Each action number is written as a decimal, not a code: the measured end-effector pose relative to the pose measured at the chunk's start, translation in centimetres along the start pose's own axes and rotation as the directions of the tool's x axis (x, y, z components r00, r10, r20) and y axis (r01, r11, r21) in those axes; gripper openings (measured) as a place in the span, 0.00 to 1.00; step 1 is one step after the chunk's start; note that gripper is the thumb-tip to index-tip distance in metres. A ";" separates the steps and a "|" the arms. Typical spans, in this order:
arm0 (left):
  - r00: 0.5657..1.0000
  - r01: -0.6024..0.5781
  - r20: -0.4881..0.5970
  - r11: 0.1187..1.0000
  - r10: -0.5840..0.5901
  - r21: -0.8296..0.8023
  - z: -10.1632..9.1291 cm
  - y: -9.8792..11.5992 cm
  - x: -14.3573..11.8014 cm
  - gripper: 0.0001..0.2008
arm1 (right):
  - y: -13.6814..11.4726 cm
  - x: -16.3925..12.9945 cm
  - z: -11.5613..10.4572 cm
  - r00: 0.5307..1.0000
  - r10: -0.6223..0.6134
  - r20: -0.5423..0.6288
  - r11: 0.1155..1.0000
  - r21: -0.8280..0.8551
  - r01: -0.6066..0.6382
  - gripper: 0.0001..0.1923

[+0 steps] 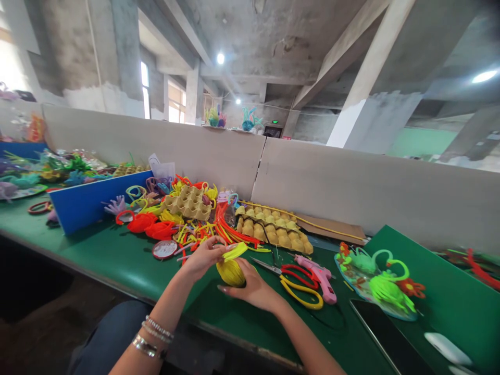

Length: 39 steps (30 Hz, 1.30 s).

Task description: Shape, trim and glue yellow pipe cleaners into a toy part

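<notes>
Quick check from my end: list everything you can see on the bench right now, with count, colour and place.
yellow ball: one, yellow, wrapped in fuzzy wire, between both hands near the front edge
fuzzy wire strand: one, yellow-green, above the ball
scissors: one pair, red and yellow handles, right of the ball
glue gun: one, pink, beside the scissors
egg tray: one, beige, behind the wire pile
fuzzy wire pile: many, red, yellow, orange, centre
foam balls: many, pale yellow, in a tray behind the scissors
finished figures: two, green, on a plate at right
divider: one, blue, left
table: one, green
left hand: pinching the strand
right hand: cupping the ball
</notes>
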<state>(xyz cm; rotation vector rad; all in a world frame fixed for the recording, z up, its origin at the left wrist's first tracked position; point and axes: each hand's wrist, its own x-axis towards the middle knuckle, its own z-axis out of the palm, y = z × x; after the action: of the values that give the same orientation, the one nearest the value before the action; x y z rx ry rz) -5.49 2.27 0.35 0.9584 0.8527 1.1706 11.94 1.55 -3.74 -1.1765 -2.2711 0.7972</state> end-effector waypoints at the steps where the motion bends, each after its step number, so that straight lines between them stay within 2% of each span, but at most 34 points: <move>1: 1.000 0.004 0.000 1.000 -0.004 0.004 0.0 0.0 -0.1 0.23 | 0.1 0.0 0.0 1.000 -0.001 -0.012 1.000 -0.003 0.001 0.29; 3: 1.000 0.006 -0.001 1.000 -0.006 0.019 0.1 0.1 -0.2 0.23 | 0.1 0.0 0.1 0.999 -0.007 -0.033 1.000 -0.018 0.006 0.30; 6: 1.000 -0.004 -0.003 0.997 0.004 0.073 0.1 0.4 -0.2 0.24 | 0.1 -0.1 0.0 0.999 -0.022 -0.037 1.000 -0.018 0.021 0.37; 10: 0.996 -0.081 -0.001 0.962 0.084 0.259 -0.3 1.3 -0.6 0.22 | 0.0 -0.5 -0.7 0.999 0.000 -0.035 1.000 0.005 0.000 0.34; 15: 0.990 -0.138 0.070 0.819 0.119 0.557 -1.4 3.0 -2.5 0.17 | -0.8 -1.1 -1.8 0.998 -0.005 -0.058 0.994 -0.109 -0.002 0.31; 20: 0.977 -0.199 0.198 0.651 0.076 0.732 -2.3 3.8 -3.7 0.13 | -1.6 -1.5 -2.5 0.997 -0.053 -0.054 0.970 -0.240 0.039 0.25; 22: 0.972 -0.220 0.225 0.605 0.069 0.765 -2.0 3.6 -3.7 0.13 | -1.7 -1.6 -2.5 0.997 -0.054 -0.060 0.967 -0.254 0.037 0.24; 27: 0.956 -0.278 0.284 0.559 0.079 0.781 -0.7 3.2 -3.6 0.13 | -1.7 -1.8 -2.3 0.997 -0.052 -0.048 0.963 -0.268 0.038 0.24; 31: 0.946 -0.322 0.297 0.494 0.132 0.808 -0.2 3.0 -3.7 0.12 | -1.7 -1.7 -2.3 0.997 -0.063 -0.049 0.964 -0.263 0.048 0.24; 39: 0.942 -0.334 0.303 0.458 0.142 0.824 -0.1 2.0 -3.0 0.11 | -1.7 -1.7 -2.3 0.997 -0.065 -0.039 0.960 -0.275 0.052 0.23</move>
<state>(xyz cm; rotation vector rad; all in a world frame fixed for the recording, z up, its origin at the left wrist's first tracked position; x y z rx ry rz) -6.85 -0.40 2.33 2.0779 1.2073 0.7926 13.29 0.02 -1.17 -1.2246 -2.4198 0.4352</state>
